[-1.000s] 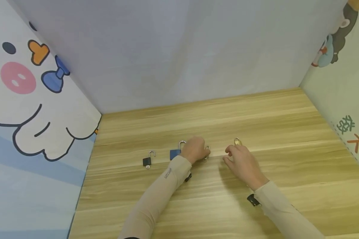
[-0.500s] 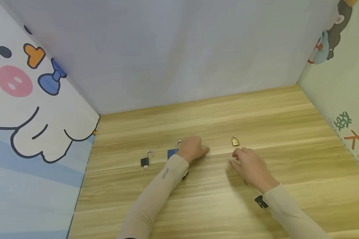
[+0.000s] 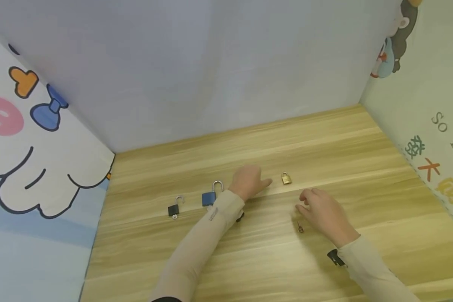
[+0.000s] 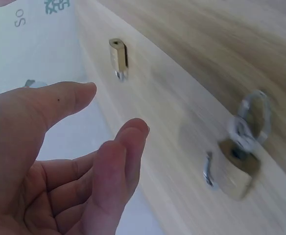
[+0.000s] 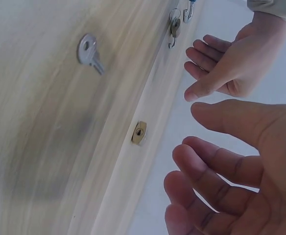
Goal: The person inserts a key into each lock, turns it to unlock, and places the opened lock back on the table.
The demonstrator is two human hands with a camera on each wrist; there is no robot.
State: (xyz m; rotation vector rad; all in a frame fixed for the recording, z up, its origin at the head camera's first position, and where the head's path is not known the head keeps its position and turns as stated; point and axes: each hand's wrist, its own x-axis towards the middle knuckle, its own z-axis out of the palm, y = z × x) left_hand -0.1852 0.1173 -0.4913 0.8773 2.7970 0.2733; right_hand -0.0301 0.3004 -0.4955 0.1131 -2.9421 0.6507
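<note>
My left hand hovers over the middle of the table, thumb pointing right, holding nothing. Below it, hidden from the head view, is a brass padlock with its shackle swung free and a ringed key in its keyhole. A smaller-looking, closed brass padlock lies between the two hands, toward the back; its keyhole faces the right wrist camera. My right hand is held above the table with bent, parted fingers and nothing in them. Just left of and in front of it lies a loose key.
To the left are a blue padlock, partly behind the left sleeve, and a black padlock; both have raised shackles and keys at their bases. A grey back wall and printed side panels enclose the wooden table.
The head view has turned to the right. My right hand has drawn away from the closed brass padlock, uncovering it and the loose key. My left hand has shifted right, covering the open brass padlock.
</note>
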